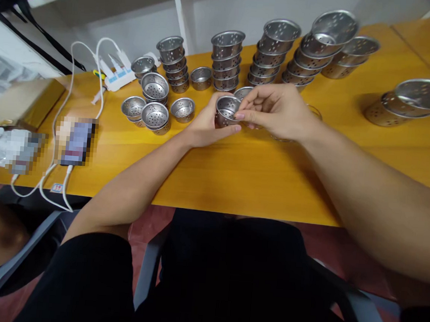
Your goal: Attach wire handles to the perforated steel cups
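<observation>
Along your workplace, largest first: one table (206, 180), smooth, glossy, yellow-orange, with faint wood grain. One cardboard box (22, 98), brown, angular, at far left. Tall stacks (226, 60) of metal cups, along the back, round, nested, tapering, their shiny grey walls dotted with holes. One shorter stack (409, 102), same metal, leaning, at far right. Your right hand (274, 108): thumb and forefinger drawn close at the right of the held cup's rim; whether they pinch it, you cannot tell from this view. Your left hand (206, 123): curled round that cup, thumb along its near side. One phone (78, 143), blurred, cabled, to the left. One held cup (227, 111), above the table between your hands: silvery, shallow, round-mouthed, open upward, smooth-rimmed, its wall and base pierced with small holes. One loose cup (183, 110), similar, just left of your left hand.
</observation>
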`<state>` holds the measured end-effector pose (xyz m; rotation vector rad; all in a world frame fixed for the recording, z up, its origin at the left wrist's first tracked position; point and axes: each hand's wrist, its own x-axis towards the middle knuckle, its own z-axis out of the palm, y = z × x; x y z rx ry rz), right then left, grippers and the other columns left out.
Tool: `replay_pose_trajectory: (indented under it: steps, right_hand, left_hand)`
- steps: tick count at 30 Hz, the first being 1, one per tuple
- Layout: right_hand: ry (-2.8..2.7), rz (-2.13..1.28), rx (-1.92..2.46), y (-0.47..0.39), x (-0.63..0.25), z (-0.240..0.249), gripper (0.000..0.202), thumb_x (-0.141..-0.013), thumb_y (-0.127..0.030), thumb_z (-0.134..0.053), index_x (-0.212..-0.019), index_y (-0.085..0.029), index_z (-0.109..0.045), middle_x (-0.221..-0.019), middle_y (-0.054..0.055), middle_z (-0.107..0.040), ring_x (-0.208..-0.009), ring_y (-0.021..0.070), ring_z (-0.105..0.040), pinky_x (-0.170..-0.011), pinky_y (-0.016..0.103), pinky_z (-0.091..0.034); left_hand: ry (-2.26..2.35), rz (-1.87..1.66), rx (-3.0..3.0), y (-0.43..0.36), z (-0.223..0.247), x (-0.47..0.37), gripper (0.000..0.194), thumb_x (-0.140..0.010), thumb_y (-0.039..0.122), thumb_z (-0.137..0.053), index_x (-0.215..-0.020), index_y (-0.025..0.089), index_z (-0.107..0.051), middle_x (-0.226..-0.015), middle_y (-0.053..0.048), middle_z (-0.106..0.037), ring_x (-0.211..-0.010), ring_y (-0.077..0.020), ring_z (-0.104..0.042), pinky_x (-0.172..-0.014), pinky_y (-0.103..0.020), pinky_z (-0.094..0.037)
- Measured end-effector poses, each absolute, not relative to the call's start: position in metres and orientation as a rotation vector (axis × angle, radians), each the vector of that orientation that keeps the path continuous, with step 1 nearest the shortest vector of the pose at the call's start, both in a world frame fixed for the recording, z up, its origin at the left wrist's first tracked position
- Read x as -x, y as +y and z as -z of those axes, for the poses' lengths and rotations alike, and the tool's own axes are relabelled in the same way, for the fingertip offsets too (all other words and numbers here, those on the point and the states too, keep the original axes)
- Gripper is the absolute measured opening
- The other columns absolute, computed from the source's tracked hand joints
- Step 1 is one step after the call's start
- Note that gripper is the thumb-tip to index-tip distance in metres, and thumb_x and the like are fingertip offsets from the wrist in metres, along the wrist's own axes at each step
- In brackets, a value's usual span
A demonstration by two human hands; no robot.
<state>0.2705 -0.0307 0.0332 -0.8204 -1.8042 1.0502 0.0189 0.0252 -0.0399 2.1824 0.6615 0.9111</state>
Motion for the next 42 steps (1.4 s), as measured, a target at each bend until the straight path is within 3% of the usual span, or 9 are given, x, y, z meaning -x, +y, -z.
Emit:
replay_pose_trajectory:
  steps: [3,5,8,12,19,24,30,38,42]
  right_hand:
    - [-1.793,-0.865,0.825,-0.029,-0.273,-0.028,0.063,-0.085,-0.090,-0.101,-0.112,-0.036,-0.082,-0.104,0.005,-0.082,-0.074,0.0254,-0.066,-0.073,0.053,-0.067]
    - [-1.838,-0.697,0.854,-0.028,-0.275,-0.027,0.056,-0.097,-0.089,-0.091,-0.114,-0.036,-0.083,-0.110,0.008,-0.082,-0.082,0.0293,-0.070,-0.080,0.058,-0.068]
    - [-1.970,-0.496,0.845,-0.028,-0.278,-0.028,0.036,-0.113,-0.070,-0.079,-0.109,-0.034,-0.085,-0.120,0.013,-0.081,-0.103,0.0373,-0.075,-0.090,0.063,-0.068]
    - [-2.078,-0.435,0.790,-0.026,-0.280,-0.025,0.012,-0.112,-0.042,-0.078,-0.110,-0.033,-0.086,-0.137,0.015,-0.076,-0.125,0.0417,-0.074,-0.105,0.068,-0.068]
    - [-2.223,-0.523,0.857,-0.029,-0.277,-0.022,0.020,-0.110,-0.034,-0.074,-0.127,-0.034,-0.085,-0.158,0.014,-0.069,-0.154,0.0441,-0.063,-0.131,0.074,-0.059]
    - [-2.128,-0.461,0.829,-0.033,-0.276,-0.026,0.021,-0.110,-0.036,-0.075,-0.129,-0.035,-0.083,-0.155,0.013,-0.071,-0.142,0.0419,-0.071,-0.115,0.068,-0.069]
    - [-1.928,-0.344,0.881,-0.033,-0.278,-0.031,0.015,-0.115,-0.033,-0.071,-0.127,-0.034,-0.080,-0.145,0.017,-0.076,-0.127,0.0382,-0.077,-0.108,0.060,-0.069]
    - [-1.749,-0.191,1.151,-0.021,-0.284,-0.030,0.014,-0.117,-0.044,-0.067,-0.117,-0.036,-0.078,-0.129,0.016,-0.080,-0.126,0.0391,-0.074,-0.113,0.063,-0.063]
    - [-1.759,-0.215,1.165,-0.023,-0.282,-0.032,0.020,-0.117,-0.049,-0.065,-0.116,-0.034,-0.078,-0.127,0.018,-0.080,-0.124,0.0406,-0.074,-0.112,0.065,-0.062]
  left_hand:
    - [0.681,-0.910,-2.203,0.028,0.040,-0.016,0.103,-0.102,0.092,-0.074,-0.170,0.029,-0.031,-0.165,-0.019,-0.059,-0.162,-0.0435,-0.064,-0.137,-0.066,-0.055]
    - [0.692,-0.927,-2.214,0.030,0.040,-0.014,0.104,-0.102,0.092,-0.074,-0.171,0.028,-0.030,-0.168,-0.019,-0.059,-0.164,-0.0434,-0.063,-0.139,-0.065,-0.053]
    - [0.736,-0.928,-2.232,0.032,0.039,-0.012,0.104,-0.103,0.092,-0.073,-0.173,0.029,-0.029,-0.168,-0.019,-0.060,-0.165,-0.0428,-0.062,-0.140,-0.064,-0.052]
    - [0.786,-0.922,-2.244,0.029,0.035,-0.012,0.102,-0.105,0.088,-0.074,-0.173,0.028,-0.029,-0.168,-0.019,-0.061,-0.162,-0.0425,-0.066,-0.139,-0.065,-0.054]
    - [0.766,-0.925,-2.282,0.021,0.028,-0.013,0.098,-0.106,0.091,-0.069,-0.174,0.032,-0.027,-0.165,-0.016,-0.063,-0.159,-0.0400,-0.070,-0.136,-0.063,-0.057]
    - [0.857,-0.944,-2.326,0.015,0.015,-0.011,0.097,-0.109,0.094,-0.059,-0.175,0.032,-0.025,-0.164,-0.016,-0.063,-0.156,-0.0380,-0.070,-0.134,-0.061,-0.057]
    - [1.109,-0.982,-2.571,0.016,-0.019,0.009,0.096,-0.098,0.085,-0.082,-0.170,0.033,-0.046,-0.172,-0.018,-0.060,-0.169,-0.0459,-0.056,-0.146,-0.065,-0.042]
    - [1.304,-0.979,-2.517,0.053,-0.022,0.057,0.096,-0.089,0.059,-0.084,-0.177,0.050,-0.045,-0.171,-0.011,-0.062,-0.175,-0.0540,-0.039,-0.146,-0.088,-0.028]
    - [1.451,-0.853,-2.453,0.045,-0.030,0.066,0.113,-0.086,0.059,-0.079,-0.186,0.045,-0.028,-0.171,-0.011,-0.062,-0.185,-0.0516,-0.024,-0.151,-0.088,-0.015]
